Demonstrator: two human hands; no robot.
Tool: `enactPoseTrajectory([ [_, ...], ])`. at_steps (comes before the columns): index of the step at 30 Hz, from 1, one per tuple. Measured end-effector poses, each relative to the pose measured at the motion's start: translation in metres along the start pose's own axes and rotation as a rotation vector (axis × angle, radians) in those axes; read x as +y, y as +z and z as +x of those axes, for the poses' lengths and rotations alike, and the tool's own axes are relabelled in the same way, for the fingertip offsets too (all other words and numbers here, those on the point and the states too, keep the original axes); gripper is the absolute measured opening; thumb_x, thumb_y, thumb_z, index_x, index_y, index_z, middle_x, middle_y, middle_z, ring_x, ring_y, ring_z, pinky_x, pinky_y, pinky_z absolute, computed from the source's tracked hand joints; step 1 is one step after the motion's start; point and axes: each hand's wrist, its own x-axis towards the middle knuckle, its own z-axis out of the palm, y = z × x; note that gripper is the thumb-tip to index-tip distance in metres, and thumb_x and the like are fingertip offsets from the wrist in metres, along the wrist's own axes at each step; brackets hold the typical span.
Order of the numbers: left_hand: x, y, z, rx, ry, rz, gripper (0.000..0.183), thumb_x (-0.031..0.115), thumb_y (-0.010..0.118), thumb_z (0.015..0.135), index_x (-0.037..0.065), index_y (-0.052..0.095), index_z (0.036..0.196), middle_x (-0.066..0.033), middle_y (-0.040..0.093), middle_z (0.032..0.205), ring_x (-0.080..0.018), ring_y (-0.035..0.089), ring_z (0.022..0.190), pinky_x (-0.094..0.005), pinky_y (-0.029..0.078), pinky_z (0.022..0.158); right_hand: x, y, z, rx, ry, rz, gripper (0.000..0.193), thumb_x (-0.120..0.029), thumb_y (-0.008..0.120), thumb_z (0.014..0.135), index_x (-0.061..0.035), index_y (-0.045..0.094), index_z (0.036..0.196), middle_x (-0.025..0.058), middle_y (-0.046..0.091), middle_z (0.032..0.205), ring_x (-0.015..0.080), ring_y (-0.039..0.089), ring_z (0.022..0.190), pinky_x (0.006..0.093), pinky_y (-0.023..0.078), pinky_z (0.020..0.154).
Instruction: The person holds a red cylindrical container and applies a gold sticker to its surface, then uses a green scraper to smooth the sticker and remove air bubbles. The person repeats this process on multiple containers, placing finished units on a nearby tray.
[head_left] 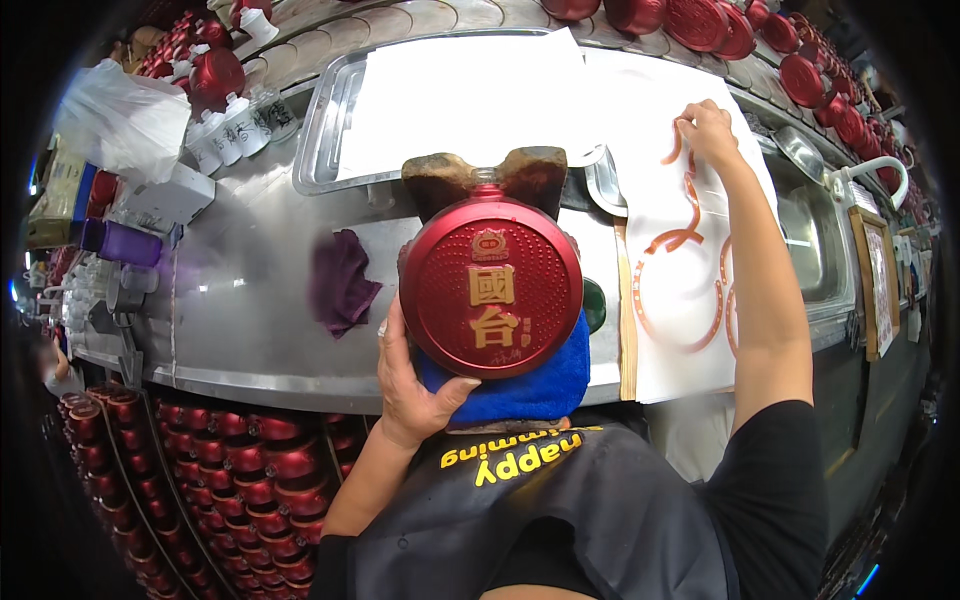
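A round, flat red bottle (520,235) with gold lettering and a dotted pattern faces up in front of me. Its neck lies in the notch of a dark, worn block (440,180), and a blue cloth (545,385) is beneath its near side. My left hand (410,385) grips the bottle's lower left edge, thumb over the rim. At far right, my right hand (708,132) is closed in a pinch at the upper end of a thin orange-red curved strip (692,200) on white paper (672,370). More curved strips (712,325) lie nearer me on that sheet.
A metal tray (325,125) holding white sheets (460,100) stands behind the block. A purple cloth (343,285) lies left of the bottle. White plastic bottles (238,122) stand back left; a sink (815,235) is right. Red bottles (695,25) line the far side.
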Motion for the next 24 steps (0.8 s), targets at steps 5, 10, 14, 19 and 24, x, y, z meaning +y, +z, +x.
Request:
enactPoseTrajectory([
  [5, 0.011, -0.007, 0.016, 0.041, 0.094, -0.023, 0.106, 0.066, 0.066, 0.093, -0.011, 0.029, 0.156, -0.0283, 0.046, 0.15, -0.0372, 0.048, 0.14, -0.0459, 0.036, 0.117, -0.022, -0.083, -0.062, 0.047, -0.48, 0.414, 0.012, -0.012, 0.072, 0.092, -0.005, 0.074, 0.101, 0.0137, 0.061, 0.122, 0.0316, 0.058, 0.115, 0.0413, 0.048, 0.101],
  [10, 0.058, -0.027, 0.068, 0.09, 0.376, 0.044, 0.05, 0.029, 0.063, 0.1, -0.009, 0.06, 0.133, -0.0253, 0.063, 0.134, -0.0353, 0.062, 0.125, -0.0447, 0.044, 0.112, -0.076, -0.163, -0.141, 0.015, -0.714, 0.459, 0.009, -0.001, 0.075, 0.088, -0.0028, 0.071, 0.095, 0.0127, 0.055, 0.132, 0.0284, 0.055, 0.126, 0.0384, 0.044, 0.105],
  [14, 0.11, 0.005, 0.119, -0.244, 0.484, 0.085, 0.045, 0.015, 0.062, 0.095, 0.002, 0.062, 0.139, -0.0194, 0.068, 0.124, -0.0253, 0.062, 0.11, -0.0379, 0.043, 0.102, -0.117, -0.193, -0.185, 0.039, -0.912, 0.476, 0.013, 0.003, 0.077, 0.082, -0.0037, 0.072, 0.092, 0.0137, 0.053, 0.133, 0.0239, 0.057, 0.119, 0.0334, 0.047, 0.087],
  [19, 0.133, 0.025, 0.137, -0.55, 0.36, -0.186, 0.022, 0.026, 0.063, 0.097, 0.006, 0.067, 0.106, -0.0153, 0.059, 0.094, -0.029, 0.056, 0.101, -0.0418, 0.045, 0.091, -0.138, -0.198, -0.212, -0.074, -0.853, 0.728, 0.014, 0.006, 0.074, 0.08, -0.0025, 0.069, 0.091, 0.0156, 0.051, 0.134, 0.0225, 0.057, 0.119, 0.0323, 0.049, 0.087],
  [24, 0.123, 0.0, 0.12, -0.628, -0.094, -0.515, 0.017, 0.016, 0.06, 0.101, 0.003, 0.065, 0.111, -0.0064, 0.064, 0.109, -0.016, 0.057, 0.105, -0.0319, 0.047, 0.092, -0.155, -0.18, -0.219, -0.164, -0.786, 0.813, 0.015, 0.008, 0.07, 0.081, -0.0034, 0.069, 0.091, 0.0143, 0.05, 0.135, 0.0248, 0.056, 0.124, 0.0336, 0.05, 0.093],
])
